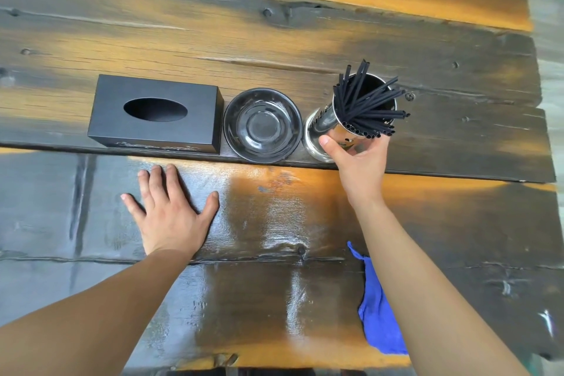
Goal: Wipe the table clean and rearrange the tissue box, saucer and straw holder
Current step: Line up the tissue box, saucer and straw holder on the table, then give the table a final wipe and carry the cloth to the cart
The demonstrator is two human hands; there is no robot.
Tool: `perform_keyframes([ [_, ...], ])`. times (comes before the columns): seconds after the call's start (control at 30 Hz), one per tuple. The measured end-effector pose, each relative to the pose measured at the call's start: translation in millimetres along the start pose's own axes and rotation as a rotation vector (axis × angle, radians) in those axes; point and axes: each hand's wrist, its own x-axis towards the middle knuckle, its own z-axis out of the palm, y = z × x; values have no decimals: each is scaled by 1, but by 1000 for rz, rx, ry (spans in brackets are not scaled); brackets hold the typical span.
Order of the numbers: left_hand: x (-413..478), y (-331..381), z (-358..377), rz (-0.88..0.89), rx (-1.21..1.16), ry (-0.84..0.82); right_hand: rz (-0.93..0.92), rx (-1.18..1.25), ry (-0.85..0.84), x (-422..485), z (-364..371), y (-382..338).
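Right hand (355, 159): thumb and fingers wrapped around the near side of the straw holder (329, 128), closed on its shiny wall just under the rim.
Left hand (171, 210): flat and spread wide on the table (274, 40), palm down, holding nothing, on the near side of the tissue box (155, 113).
Straw holder: polished metal cup standing just right of the saucer (263, 125), close enough that I cannot tell whether they touch; it appears to lean away from the saucer, though the wide lens may add to that.
Handling, straw holder: likely light, rigid and slick; a grip around the mid-wall seems safer than one at the rim, since the load sits high.
Contents, straw holder: black straws (370, 104), loosely fanned, many poking over the rim; they could spill if it tips further.
Saucer: dark, glossy, with nothing in it, in the middle of the row; probably breakable, best lifted by its rim.
Tissue box: black, stiff, just left of the saucer; no tissue shows in its oval opening.
Cloth (378, 314): blue, soft, crumpled, well to the near side of the saucer, partly under the right forearm.
Table near the saucer: sheen on the closest planks, suggesting wiping is done.
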Motion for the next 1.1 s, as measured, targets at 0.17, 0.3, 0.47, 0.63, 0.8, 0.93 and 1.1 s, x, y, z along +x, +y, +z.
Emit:
perform_keyframes([
  [0.17, 0, -1, 1, 6, 11, 2, 59, -106, -36, -1, -8, 11],
  [0.3, 0, -1, 1, 5, 10, 4, 87, -199, 11, -29, -24, 22],
  [0.47, 0, -1, 0, 7, 0, -1, 57, -423, 71, -81, -61, 53],
  [0.63, -1, -1, -1, 5, -5, -6, 35, -852, 169, -144, -98, 84],
  [0.8, -2, -2, -1, 13, -16, -3, 180, -1128, 201, -198, -115, 114],
  [0.93, -3, -2, -1, 29, -34, -7, 248, -1188, 182, -221, -114, 139],
  [1.1, -3, -2, -3, 46, -35, -28, 173, -1179, 268, -224, -114, 153],
])
